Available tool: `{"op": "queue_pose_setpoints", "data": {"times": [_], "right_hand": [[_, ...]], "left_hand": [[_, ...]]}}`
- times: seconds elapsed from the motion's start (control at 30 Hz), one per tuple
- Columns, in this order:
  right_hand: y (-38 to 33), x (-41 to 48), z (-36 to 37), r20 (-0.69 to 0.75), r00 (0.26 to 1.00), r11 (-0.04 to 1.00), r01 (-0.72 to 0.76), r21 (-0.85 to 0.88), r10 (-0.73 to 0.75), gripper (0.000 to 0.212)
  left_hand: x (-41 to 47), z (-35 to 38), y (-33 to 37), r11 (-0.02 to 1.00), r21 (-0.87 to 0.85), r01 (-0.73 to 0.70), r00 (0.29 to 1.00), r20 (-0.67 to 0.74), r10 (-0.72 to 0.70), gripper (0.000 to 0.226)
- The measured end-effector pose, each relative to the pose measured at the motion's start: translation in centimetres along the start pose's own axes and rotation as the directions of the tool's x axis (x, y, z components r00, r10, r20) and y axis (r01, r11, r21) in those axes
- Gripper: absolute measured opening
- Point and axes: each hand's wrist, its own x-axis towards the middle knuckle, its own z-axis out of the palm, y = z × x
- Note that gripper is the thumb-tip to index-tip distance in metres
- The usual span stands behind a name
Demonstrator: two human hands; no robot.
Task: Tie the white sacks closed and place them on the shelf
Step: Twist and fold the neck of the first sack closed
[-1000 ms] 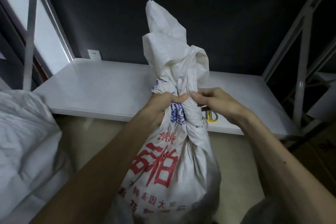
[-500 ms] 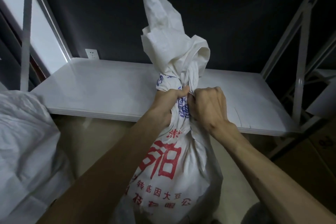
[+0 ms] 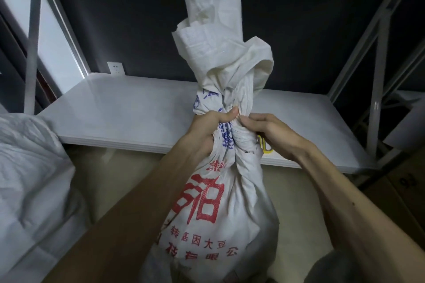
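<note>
Gripping sack [image 3: 207, 202] neck — left hand [image 3: 207, 128], right hand [image 3: 269, 133] | white shelf [image 3: 128, 110] behind | dark wall [image 3: 138, 18]

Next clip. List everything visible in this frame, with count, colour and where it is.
printed sack: one, white with red and blue print, centre, upright in front of the shelf, neck gathered
second sack: one, white, lower left edge
shelf board: one, white, behind the printed sack
shelf frame: pale metal uprights, left and right of the board
wall socket: one, white, on the dark wall at the board's far left corner
yellow object: one, on the board, mostly hidden behind the right hand; cannot tell what it is
cardboard box: one, brown, lower right
left hand: grips the printed sack's neck from the left
right hand: pinches the neck from the right
</note>
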Motion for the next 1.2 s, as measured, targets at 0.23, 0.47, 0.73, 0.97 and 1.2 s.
{"op": "queue_pose_setpoints", "data": {"times": [0.23, 0.47, 0.73, 0.97, 1.2], "right_hand": [[0.1, -0.1, 1.2, -0.163, 0.983, 0.991, 0.064, -0.119, -0.083, 0.04], [1.3, 0.7, 3.8, -0.162, 0.734, 0.224, -0.014, -0.974, -0.659, 0.037], [1.6, 0.7, 5.1, -0.202, 0.706, 0.183, -0.103, -0.978, -0.679, 0.035], [-1.0, -0.6, 0.4, -0.15, 0.988, 0.947, -0.007, -0.322, -0.044, 0.045], [0.3, -0.2, -2.0, 0.225, 0.964, 0.99, -0.144, 0.009, 0.138, 0.04]], "left_hand": [[0.1, -0.3, -0.1, 1.0, -0.017, 0.001, 1.0, -0.021, -0.001, 0.035], [0.1, 0.7, -0.6, 0.993, -0.05, -0.103, 0.993, -0.069, 0.1, 0.042], [1.0, 0.5, -1.3, 0.933, 0.195, -0.303, 0.904, -0.25, 0.346, 0.034], [0.7, 0.7, -0.4, 0.949, 0.108, -0.296, 0.913, -0.26, 0.314, 0.039], [-0.2, 1.1, -0.2, 0.947, 0.136, -0.292, 0.948, -0.089, 0.305, 0.033]]}}
